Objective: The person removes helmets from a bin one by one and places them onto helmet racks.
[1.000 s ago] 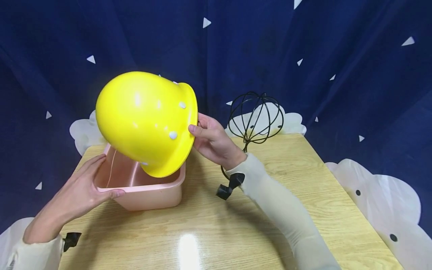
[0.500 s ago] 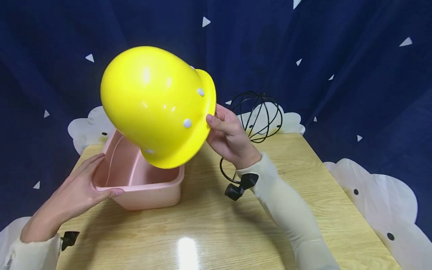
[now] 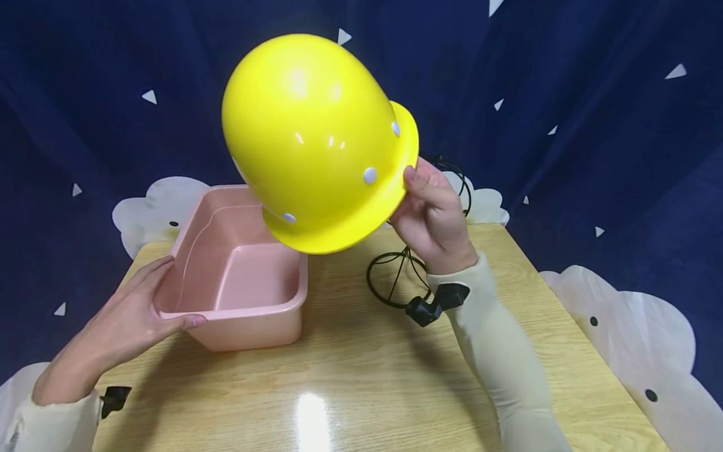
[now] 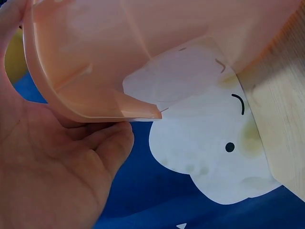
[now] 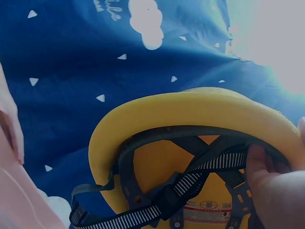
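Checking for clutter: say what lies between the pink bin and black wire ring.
In the head view, bare tabletop lies between the pink bin and the ring.

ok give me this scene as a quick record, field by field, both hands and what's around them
left hand: grips the rim of the pink bin
right hand: holds the yellow hard hat by its brim
hard hat position: off the table, tilted
hard hat interior: striped strap visible in the right wrist view
bin position: on the table, opening upward
other object: black wire stand on the table, partly hidden by the right hand and hard hat
backdrop: dark blue curtain with white triangles
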The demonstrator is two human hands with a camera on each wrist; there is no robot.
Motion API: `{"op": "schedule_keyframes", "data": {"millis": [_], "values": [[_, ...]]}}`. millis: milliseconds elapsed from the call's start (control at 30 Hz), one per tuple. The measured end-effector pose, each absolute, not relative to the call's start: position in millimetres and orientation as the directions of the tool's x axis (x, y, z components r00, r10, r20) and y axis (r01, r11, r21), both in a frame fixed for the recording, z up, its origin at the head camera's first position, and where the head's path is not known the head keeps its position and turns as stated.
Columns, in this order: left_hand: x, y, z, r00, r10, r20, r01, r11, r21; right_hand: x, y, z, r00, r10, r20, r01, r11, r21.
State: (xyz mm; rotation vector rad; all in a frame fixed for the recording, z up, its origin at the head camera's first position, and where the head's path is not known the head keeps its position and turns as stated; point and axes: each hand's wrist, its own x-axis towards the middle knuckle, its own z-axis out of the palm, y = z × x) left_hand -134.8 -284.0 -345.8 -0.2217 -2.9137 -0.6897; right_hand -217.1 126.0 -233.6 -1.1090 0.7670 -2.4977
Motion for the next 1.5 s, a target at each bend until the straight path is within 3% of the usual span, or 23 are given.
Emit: {"op": "schedule_keyframes", "data": {"millis": [600, 833, 1500], "values": [[-135.4, -285.6, -347.9, -0.979, 0.118, 0.165, 0.18, 0.882, 0.436, -218.6, 175.3, -236.5, -0.748, -0.283, 0.6, 0.026, -0.916, -0.399], [-134.9, -286.7, -348.1, -0.977, 0.127, 0.17, 0.191, 0.877, 0.441, -216.9, 192.0, -238.8, -0.79, -0.191, 0.583, -0.043, -0.93, -0.364], [-136.8, -287.2, -348.0, -0.977, 0.127, 0.171, 0.19, 0.881, 0.433, -222.6, 228.7, -250.2, -0.854, -0.061, 0.517, -0.029, -0.986, -0.164]]}}
